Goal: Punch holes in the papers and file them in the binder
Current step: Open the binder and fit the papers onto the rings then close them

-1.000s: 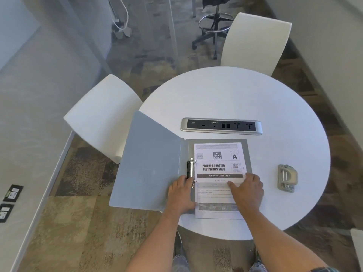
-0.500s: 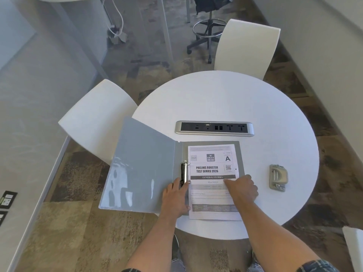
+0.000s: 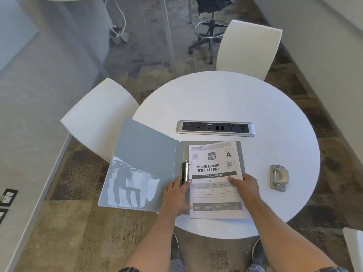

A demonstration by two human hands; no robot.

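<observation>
A grey binder [image 3: 145,163] lies open on the round white table [image 3: 225,95], its left cover hanging past the table's edge. A stack of printed papers [image 3: 214,185] rests on the binder's right half, next to the metal ring mechanism [image 3: 185,171]. My left hand [image 3: 177,195] lies flat by the lower ring at the papers' left edge. My right hand [image 3: 244,184] grips the papers' right edge, whose top corner curls up a little. A grey hole punch [image 3: 279,177] sits on the table to the right, apart from both hands.
A silver power-socket strip [image 3: 216,128] is set into the table behind the binder. Two white chairs stand at the table, one at the left [image 3: 98,114] and one at the far side [image 3: 249,46]. A black stool [image 3: 208,32] stands further back.
My right hand has slid from the middle of the page to its right edge and the papers' top now lifts slightly. My left hand stays by the rings.
</observation>
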